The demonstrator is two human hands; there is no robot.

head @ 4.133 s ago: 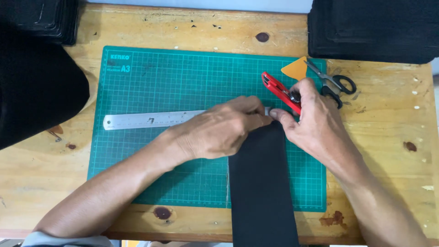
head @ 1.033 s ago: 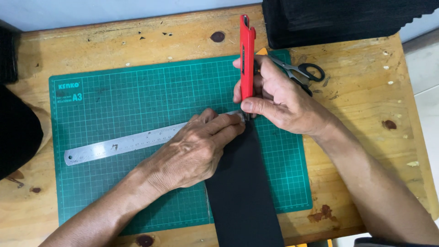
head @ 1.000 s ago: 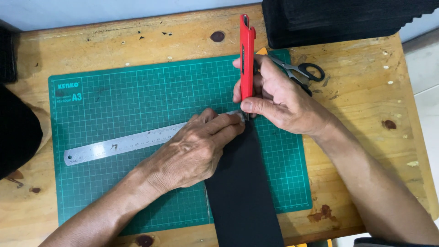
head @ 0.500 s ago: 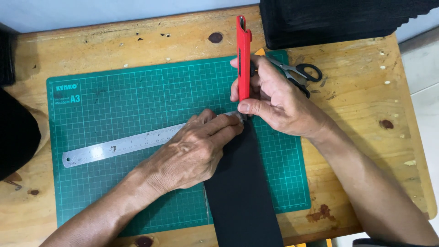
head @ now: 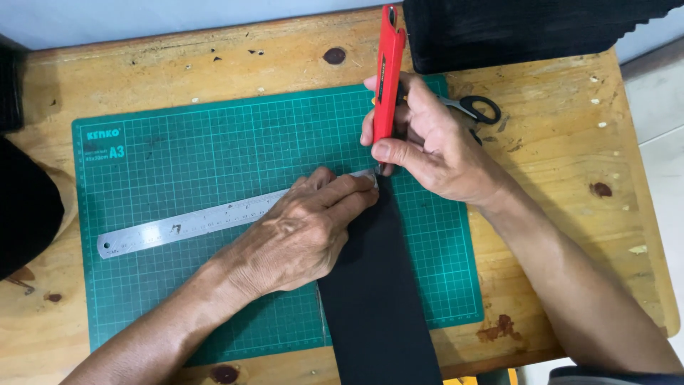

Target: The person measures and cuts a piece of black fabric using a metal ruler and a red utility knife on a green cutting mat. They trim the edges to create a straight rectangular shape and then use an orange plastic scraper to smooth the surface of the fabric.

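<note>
Black strip (head: 374, 285): lies flat on the green mat (head: 214, 142), running from mat centre down toward 6 o'clock and off the counter (head: 570, 178) edge. It hangs limp past the edge, so likely soft, light and flexible, perhaps fabric or foam sheet; kind not certain. It would slide or bunch unless pressed flat.

Left hand (head: 296, 239): palm down, fingers spread and closed flat on the steel ruler (head: 178, 227) and the strip's top edge. A press, not a pinch. Ruler runs from 9 o'clock toward centre, slightly tilted; stiff and smooth, likely to skid on the strip without firm downward weight near the cutting end.

Right hand (head: 427, 146): grip wrapped tight around the red knife (head: 387, 71), handle pointing to 12 o'clock, tip down at the ruler's end where it meets the strip's top corner. Blade itself too small to make out.

Best hold on the strip, judged: flat pressure close beside the cut line, fingers kept behind the ruler's edge.

Nearby: scissors (head: 474, 108) at 1 o'clock, partly hidden behind the right hand; black stack (head: 527, 28) at 12–1 o'clock.
</note>
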